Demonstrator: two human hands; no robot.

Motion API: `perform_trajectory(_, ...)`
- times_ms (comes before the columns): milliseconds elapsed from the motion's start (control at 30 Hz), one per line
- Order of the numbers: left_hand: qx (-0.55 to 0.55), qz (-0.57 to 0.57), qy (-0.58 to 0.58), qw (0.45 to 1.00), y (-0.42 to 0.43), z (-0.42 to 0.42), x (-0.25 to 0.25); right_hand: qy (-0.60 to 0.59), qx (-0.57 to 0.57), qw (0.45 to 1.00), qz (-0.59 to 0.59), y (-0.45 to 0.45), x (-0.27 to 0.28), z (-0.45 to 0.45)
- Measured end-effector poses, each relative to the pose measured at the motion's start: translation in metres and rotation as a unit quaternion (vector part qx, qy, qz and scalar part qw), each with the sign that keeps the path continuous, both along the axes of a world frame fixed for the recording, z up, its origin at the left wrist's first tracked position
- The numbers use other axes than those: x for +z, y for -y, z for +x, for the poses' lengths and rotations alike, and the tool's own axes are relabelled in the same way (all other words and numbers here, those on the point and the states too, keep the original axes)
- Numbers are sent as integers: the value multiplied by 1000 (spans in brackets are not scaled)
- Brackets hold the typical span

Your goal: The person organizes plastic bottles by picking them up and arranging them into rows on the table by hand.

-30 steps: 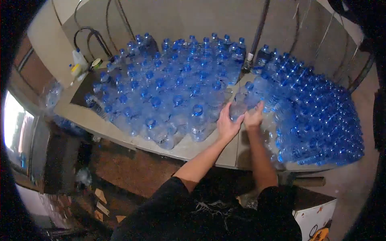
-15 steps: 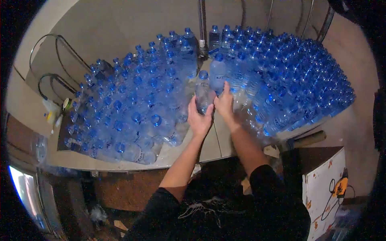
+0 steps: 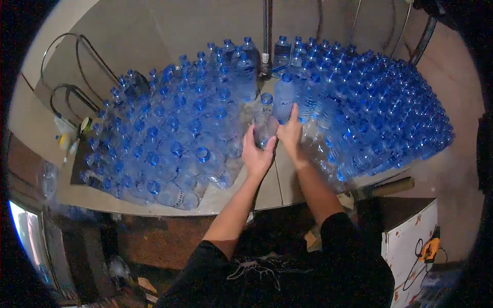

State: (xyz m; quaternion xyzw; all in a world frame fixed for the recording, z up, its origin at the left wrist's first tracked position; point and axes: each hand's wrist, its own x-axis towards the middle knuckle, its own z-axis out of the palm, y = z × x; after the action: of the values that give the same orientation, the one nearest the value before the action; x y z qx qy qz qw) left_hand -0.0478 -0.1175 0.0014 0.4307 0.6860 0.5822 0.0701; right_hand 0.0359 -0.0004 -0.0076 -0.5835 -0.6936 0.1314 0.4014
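Observation:
My left hand (image 3: 258, 155) is closed round the lower part of a clear plastic bottle (image 3: 264, 122) with a blue top and small dark print. The bottle stands nearly upright in it. Just to the right, my right hand (image 3: 290, 134) grips the lower side of a cloudy plastic bottle (image 3: 284, 98), its index finger stretched up along the side. Dark lettering shows on that bottle, and part of its base is hidden by the hand. Blue-topped bottles (image 3: 177, 118) crowd the left of the table, and a denser group (image 3: 380, 102) fills the right.
The pale curved table (image 3: 268, 187) has a seam down its middle. Thin dark pipes (image 3: 265, 31) rise behind it, and bent rods (image 3: 95, 66) stand at the left. A white cabinet (image 3: 411, 246) carrying an orange device (image 3: 429, 250) stands below right.
The view has shifted a little, so the table and bottles sit slightly differently in the picture. Both hands keep their hold, and the cloudy bottle's lettering now shows more clearly.

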Motion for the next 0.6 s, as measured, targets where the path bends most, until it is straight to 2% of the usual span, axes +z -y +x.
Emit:
perform_trajectory(167, 5, 7, -5, 1000, -1, 0, -1, -7, 13, 999, -45, -11, -12, 0)
perform_trajectory(267, 1, 6, 4, 1000, -2, 0, -1, -75, 29, 997, -13, -10, -15, -1)
perform_trajectory(300, 0, 9, 8, 1000, -3, 0, 0, -65, 40, 997, -33, -13, -14, 0)
perform_trajectory(467, 10, 19, 17, 1000, -6, 5, -2, -67, 61, 987, -131, 3, 27, 9)
perform_trajectory(567, 13, -2, 21, 1000, -26, 5, -1, -85, 100, 989, 69, 10, -27, 33)
perform_trajectory(600, 0, -29, 17, 999, -34, 6, 5, -57, 75, 992, 82, 11, -49, 40)
